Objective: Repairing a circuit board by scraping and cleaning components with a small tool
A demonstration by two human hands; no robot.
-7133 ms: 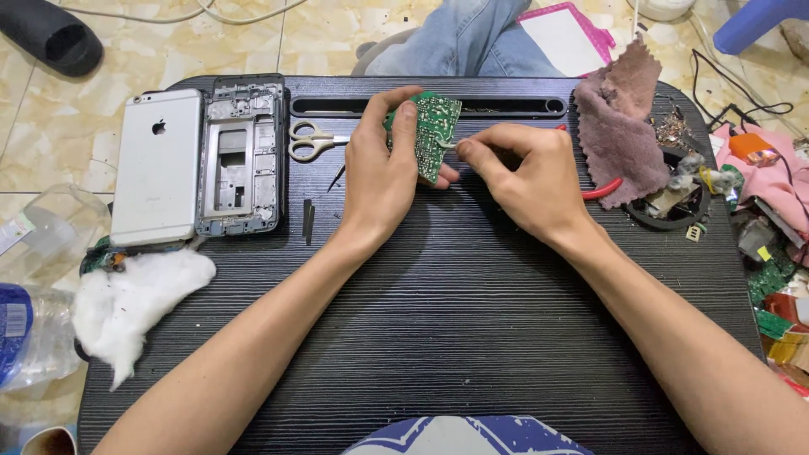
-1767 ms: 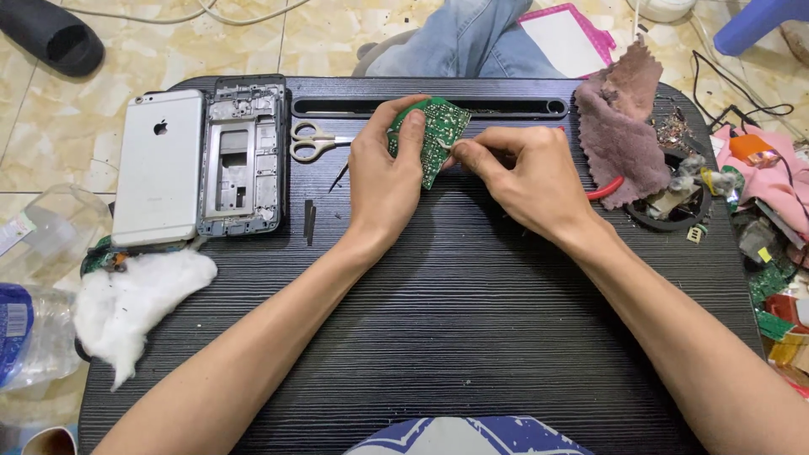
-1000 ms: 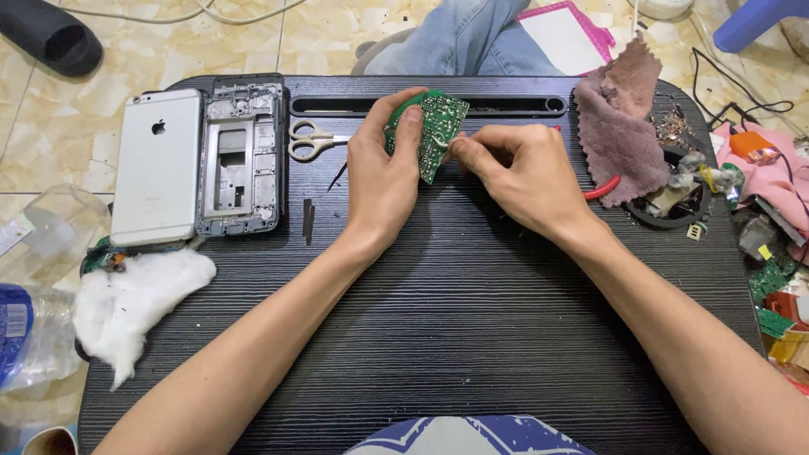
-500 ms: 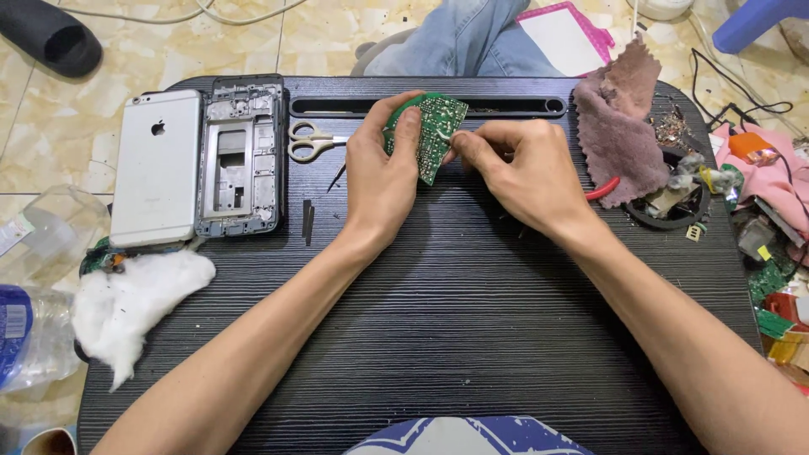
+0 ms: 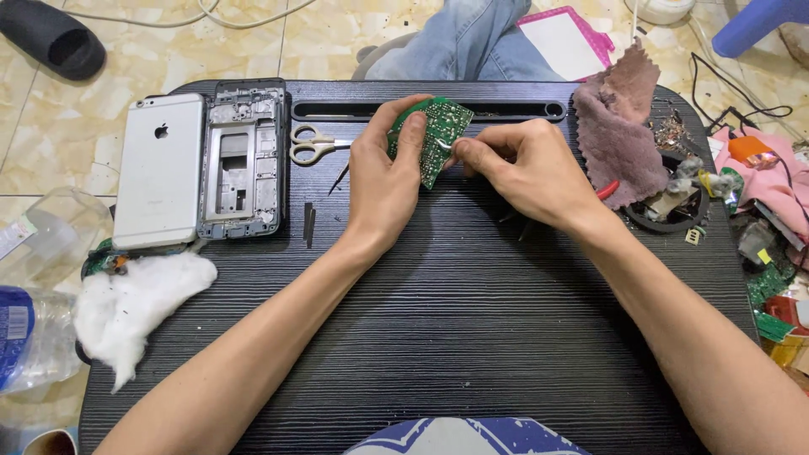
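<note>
1. at the upper middle of the frame, a small green circuit board (image 5: 440,135) is held tilted on edge above the table (image 5: 472,320), pinched by the left hand (image 5: 383,181) with the thumb on its near face and the fingers behind.
2. the board appears to be gripped this way so that one face is turned toward the right hand (image 5: 527,173) and kept steady.
3. the right hand is closed around a thin metal tool, probably tweezers (image 5: 445,145), whose tip is touching the lower edge of the board; most of the tool is hidden by the fingers.
4. both forearms are rested on the table, which seems to give support for fine work.
5. a pair of scissors (image 5: 313,145) is laid just left of the left hand, and beyond it a stripped phone frame (image 5: 242,160) and a silver phone lying face down (image 5: 160,173) are set side by side at the upper left.
6. a wad of white cotton (image 5: 135,299) is placed at the table's left edge, with a plastic bottle (image 5: 25,337) beside it on the floor.
7. a mauve cloth (image 5: 619,126) is draped at the upper right over a round recess filled with small parts (image 5: 678,190).
8. the table is a dark, ribbed lap table with a long slot along its far edge; it is set on a beige tiled floor (image 5: 168,42) strewn with cables, a black slipper (image 5: 50,38) and scrap boards at the right.
</note>
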